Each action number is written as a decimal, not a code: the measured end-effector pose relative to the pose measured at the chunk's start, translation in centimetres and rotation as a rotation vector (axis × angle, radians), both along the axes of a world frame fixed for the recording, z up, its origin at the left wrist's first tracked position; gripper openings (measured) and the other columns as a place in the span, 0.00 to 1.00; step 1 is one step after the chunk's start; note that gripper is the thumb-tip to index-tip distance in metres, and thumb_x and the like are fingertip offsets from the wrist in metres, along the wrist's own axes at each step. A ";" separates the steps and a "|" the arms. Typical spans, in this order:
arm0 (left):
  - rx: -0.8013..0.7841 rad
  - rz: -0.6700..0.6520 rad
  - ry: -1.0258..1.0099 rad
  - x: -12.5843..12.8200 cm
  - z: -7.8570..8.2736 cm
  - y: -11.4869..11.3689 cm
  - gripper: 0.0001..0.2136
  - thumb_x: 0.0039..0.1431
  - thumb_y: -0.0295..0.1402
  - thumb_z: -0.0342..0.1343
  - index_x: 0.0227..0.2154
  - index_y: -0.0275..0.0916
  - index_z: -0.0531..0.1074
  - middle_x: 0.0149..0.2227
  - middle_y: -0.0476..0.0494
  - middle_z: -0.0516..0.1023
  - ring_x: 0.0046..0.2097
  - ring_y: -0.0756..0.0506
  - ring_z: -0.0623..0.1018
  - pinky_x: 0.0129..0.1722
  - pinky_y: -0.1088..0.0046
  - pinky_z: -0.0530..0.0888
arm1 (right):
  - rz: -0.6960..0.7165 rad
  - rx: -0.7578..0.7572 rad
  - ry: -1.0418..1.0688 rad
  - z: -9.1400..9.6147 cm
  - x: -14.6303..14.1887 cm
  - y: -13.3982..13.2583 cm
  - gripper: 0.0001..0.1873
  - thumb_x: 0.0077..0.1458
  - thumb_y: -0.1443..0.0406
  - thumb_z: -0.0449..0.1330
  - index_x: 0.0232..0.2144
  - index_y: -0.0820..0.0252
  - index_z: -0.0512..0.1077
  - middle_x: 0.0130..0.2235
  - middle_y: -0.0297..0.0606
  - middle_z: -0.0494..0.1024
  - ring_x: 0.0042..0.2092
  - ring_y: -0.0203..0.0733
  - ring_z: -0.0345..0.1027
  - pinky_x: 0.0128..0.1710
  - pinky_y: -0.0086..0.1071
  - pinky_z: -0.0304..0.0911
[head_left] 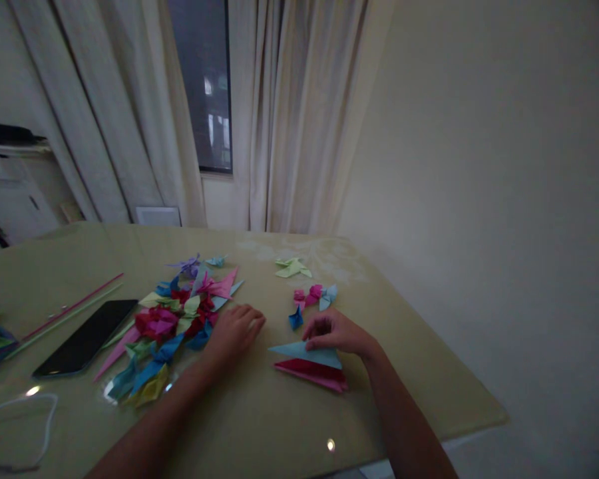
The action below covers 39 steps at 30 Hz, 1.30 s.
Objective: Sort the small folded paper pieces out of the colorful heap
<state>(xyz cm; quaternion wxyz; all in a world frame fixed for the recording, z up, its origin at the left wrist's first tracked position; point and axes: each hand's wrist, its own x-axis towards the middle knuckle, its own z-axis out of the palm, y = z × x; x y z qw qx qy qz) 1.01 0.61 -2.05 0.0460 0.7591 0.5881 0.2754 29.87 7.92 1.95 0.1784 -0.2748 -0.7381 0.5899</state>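
Note:
My right hand (335, 330) pinches a light blue paper plane (309, 354) between thumb and fingers, low over the table. Just in front of it on the near side lies a red and pink paper plane (312, 374). My left hand (238, 329) rests on the table at the right edge of a pile of folded paper (162, 322), its fingers loosely bent with nothing visible in them. Beyond my right hand are a small dark blue folded piece (296, 318), pink folded pieces (308, 295), a light blue one (328, 297) and a pale green one (293, 267).
A black phone (87, 338) lies left of the pile, beside thin pink and green sticks (70, 311). A white cable (50, 426) curves at the near left. The table's right edge (429, 346) runs along a wall; curtains (299, 120) hang behind.

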 end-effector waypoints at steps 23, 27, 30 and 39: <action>0.306 0.278 0.163 -2.0 0.9 -0.2 0.12 0.72 0.35 0.49 0.42 0.41 0.79 0.41 0.38 0.83 0.46 0.36 0.78 0.47 0.59 0.68 | 0.012 0.131 -0.217 -0.6 0.4 0.5 0.22 0.41 0.51 0.78 0.26 0.62 0.77 0.25 0.31 0.76 0.28 0.35 0.67 0.26 0.27 0.59; 0.323 0.232 -0.322 -1.3 0.2 0.2 0.14 0.72 0.42 0.50 0.41 0.40 0.77 0.40 0.41 0.83 0.42 0.40 0.79 0.44 0.63 0.73 | 0.013 0.112 -0.157 -0.9 0.2 0.6 0.23 0.41 0.50 0.78 0.27 0.62 0.78 0.27 0.31 0.77 0.29 0.36 0.68 0.28 0.27 0.61; 0.194 0.190 -0.643 -0.6 -0.3 0.3 0.15 0.68 0.47 0.54 0.41 0.40 0.75 0.37 0.44 0.82 0.37 0.43 0.80 0.36 0.67 0.76 | 0.038 0.059 -0.130 -1.1 0.3 0.7 0.23 0.41 0.50 0.79 0.28 0.62 0.78 0.27 0.32 0.78 0.29 0.36 0.69 0.30 0.27 0.62; -0.057 -0.110 -1.084 1.7 -0.5 0.0 0.20 0.63 0.46 0.63 0.52 0.43 0.66 0.37 0.51 0.79 0.32 0.48 0.81 0.32 0.68 0.81 | 0.053 0.193 -0.281 -1.7 0.3 1.2 0.20 0.42 0.52 0.78 0.26 0.62 0.80 0.25 0.30 0.75 0.27 0.34 0.62 0.26 0.27 0.54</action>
